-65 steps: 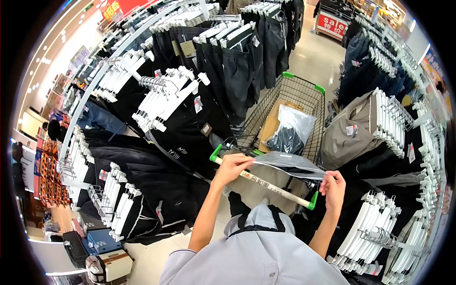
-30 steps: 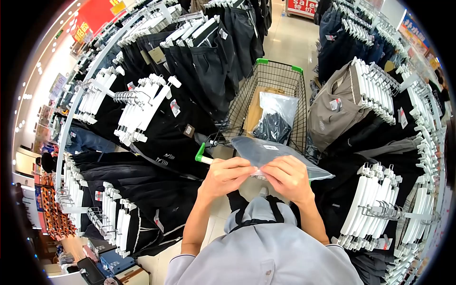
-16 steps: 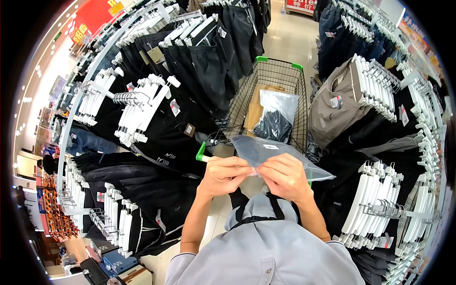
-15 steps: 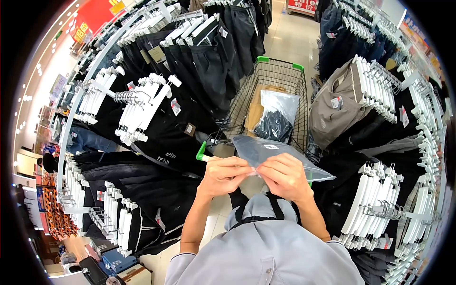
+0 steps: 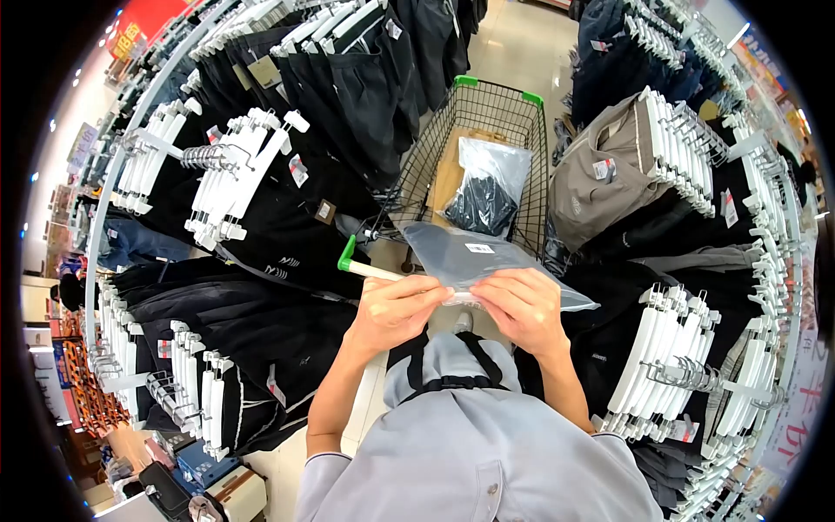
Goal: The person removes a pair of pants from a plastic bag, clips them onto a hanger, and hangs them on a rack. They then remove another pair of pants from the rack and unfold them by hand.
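Observation:
A dark garment in a clear plastic bag (image 5: 483,257), with a small white barcode label, is held out in front of my body. My left hand (image 5: 396,311) pinches the near edge of the bag, thumb against fingers. A short way to the right, my right hand (image 5: 519,306) grips the same edge. Between the two hands a strip of clear plastic shows. The bag's far part hangs over the near end of a wire shopping cart (image 5: 544,165), whose white handle with a green end (image 5: 348,254) passes beside my left hand.
Inside the cart lie cardboard (image 5: 448,165) and another bagged dark garment (image 5: 483,196). Racks of black trousers (image 5: 243,304) on white hangers stand to the left. Grey-brown trousers (image 5: 600,174) and more white hangers (image 5: 665,365) line the right. A tiled aisle (image 5: 517,43) runs ahead.
My hands have moved slightly apart along the bag's edge, showing more clear plastic between them. The whole view has shifted a little, so the cart and racks appear higher and further left.

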{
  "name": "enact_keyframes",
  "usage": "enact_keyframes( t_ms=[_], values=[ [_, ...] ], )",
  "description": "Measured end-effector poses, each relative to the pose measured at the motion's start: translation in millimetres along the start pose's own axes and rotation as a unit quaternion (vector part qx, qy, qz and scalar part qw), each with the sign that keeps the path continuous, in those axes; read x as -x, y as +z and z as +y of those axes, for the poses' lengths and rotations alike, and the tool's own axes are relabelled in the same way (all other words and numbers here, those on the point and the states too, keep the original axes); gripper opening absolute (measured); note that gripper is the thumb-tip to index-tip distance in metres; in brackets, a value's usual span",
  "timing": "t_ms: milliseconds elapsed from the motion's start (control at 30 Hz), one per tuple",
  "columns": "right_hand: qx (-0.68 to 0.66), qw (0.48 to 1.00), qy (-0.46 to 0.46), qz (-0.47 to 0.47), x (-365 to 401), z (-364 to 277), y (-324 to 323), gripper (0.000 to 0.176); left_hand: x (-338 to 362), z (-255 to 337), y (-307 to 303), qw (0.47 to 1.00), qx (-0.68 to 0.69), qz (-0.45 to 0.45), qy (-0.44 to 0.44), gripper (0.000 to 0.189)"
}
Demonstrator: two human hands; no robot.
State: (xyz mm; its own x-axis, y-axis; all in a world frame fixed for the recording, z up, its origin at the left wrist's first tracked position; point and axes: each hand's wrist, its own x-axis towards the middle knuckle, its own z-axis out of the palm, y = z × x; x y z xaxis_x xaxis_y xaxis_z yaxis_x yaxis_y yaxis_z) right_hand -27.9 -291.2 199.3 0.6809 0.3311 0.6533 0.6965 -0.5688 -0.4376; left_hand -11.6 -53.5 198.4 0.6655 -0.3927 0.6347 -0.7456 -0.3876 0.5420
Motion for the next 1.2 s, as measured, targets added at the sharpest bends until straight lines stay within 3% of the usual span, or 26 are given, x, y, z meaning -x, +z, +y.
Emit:
enact_keyframes(
  t_ms=[233,300,600,833,900,967,1033,1100,1200],
  values=[
    [0.04,0.999,0.034,0.003,-3,-2,-10,0.019,-11,-18,-22,1.0,0.016,0.012,0.01,0.035],
    [0.094,0.995,0.035,-0.003,-3,2,-15,0.024,-17,-33,-30,0.999,0.025,0.023,0.015,0.035],
    [0.195,0.969,0.122,-0.092,-21,19,-34,0.014,-18,-128,-84,0.996,0.081,0.015,-0.028,0.029],
    [0.291,0.933,0.191,-0.093,-33,18,-42,0.014,-13,-181,-106,0.99,0.137,0.003,-0.036,0.023],
    [0.327,0.895,0.303,0.007,-5,29,-73,0.011,-1,-201,-123,0.929,0.197,0.094,-0.298,0.018],
    [0.355,0.878,0.31,0.084,4,26,-94,0.009,-4,-217,-127,0.94,0.177,0.106,-0.273,0.017],
    [0.298,0.891,0.334,0.072,-17,17,-76,0.008,-7,-213,-116,0.973,0.181,0.05,-0.133,0.019],
    [0.218,0.903,0.369,0.0,-49,11,-48,0.009,-14,-212,-102,0.969,0.209,0.02,-0.133,0.022],
    [0.129,0.926,0.354,-0.03,-69,15,-24,0.021,-26,-209,-87,0.983,0.167,-0.002,-0.078,0.023]
  ],
)
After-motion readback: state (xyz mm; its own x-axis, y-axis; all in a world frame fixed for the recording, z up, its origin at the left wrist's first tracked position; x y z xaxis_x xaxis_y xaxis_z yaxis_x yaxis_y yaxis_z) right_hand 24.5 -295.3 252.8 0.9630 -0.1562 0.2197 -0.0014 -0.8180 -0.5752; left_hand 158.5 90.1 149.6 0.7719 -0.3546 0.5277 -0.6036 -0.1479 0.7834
